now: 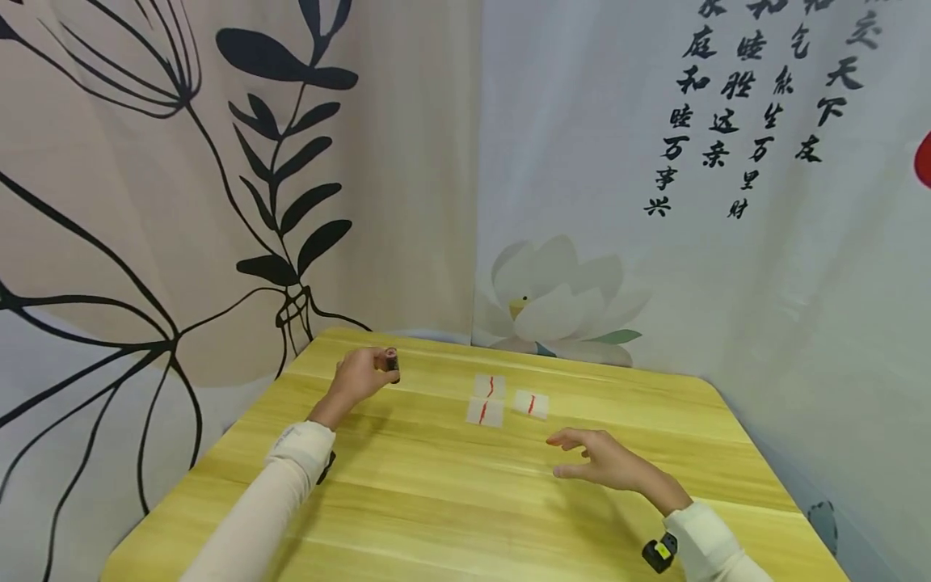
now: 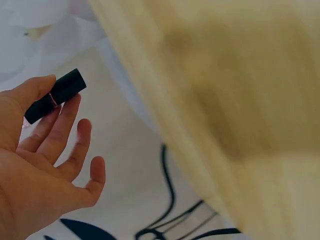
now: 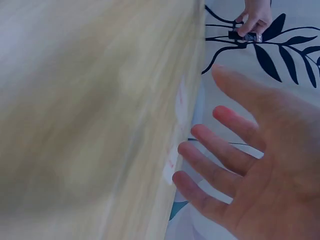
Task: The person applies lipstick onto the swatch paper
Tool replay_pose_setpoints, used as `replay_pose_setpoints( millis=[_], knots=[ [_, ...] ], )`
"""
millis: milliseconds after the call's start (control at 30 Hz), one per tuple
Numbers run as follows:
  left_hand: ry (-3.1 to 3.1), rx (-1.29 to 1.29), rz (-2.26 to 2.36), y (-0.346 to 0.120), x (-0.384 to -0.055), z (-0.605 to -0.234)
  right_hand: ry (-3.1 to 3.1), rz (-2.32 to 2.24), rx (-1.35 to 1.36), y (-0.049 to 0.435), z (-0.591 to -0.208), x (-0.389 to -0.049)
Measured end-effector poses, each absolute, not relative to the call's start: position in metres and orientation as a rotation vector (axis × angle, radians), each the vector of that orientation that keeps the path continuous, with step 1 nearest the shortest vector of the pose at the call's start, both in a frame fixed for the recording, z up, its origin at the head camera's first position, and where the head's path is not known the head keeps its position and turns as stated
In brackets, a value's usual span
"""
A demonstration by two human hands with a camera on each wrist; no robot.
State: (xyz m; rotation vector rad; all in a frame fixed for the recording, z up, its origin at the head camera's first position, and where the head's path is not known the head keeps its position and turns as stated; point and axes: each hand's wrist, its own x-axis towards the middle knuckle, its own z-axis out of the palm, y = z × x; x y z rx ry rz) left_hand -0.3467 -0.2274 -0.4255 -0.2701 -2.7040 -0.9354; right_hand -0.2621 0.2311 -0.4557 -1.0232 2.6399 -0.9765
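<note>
My left hand pinches a small black lipstick tube between thumb and fingertips, above the far left part of the table. A thin pink band rings the tube near its middle, and in the head view it stands roughly upright. The ring and little fingers stay off it in the left wrist view. Over the right half of the table hovers my right hand, empty, its fingers relaxed and spread apart. Nearest to it is a small pale paper square with a red line.
Two more pale squares with red marks, an upper one and a lower one, lie edge to edge on the wood-grain table. Printed curtains hang behind the table's back edge and along its sides.
</note>
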Motion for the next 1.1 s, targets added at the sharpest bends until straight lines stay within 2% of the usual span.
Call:
replay_pose_setpoints(
  millis=[400, 1100],
  knots=[
    [-2.862, -0.199, -0.807, -0.252, -0.350, -0.465, 2.599, -0.931, -1.058, 0.245, -0.473, -0.252],
    [-2.898, -0.239, -0.837, -0.240, -0.347, -0.476, 2.611, -0.946, -1.041, 0.245, -0.482, -0.249]
  ],
)
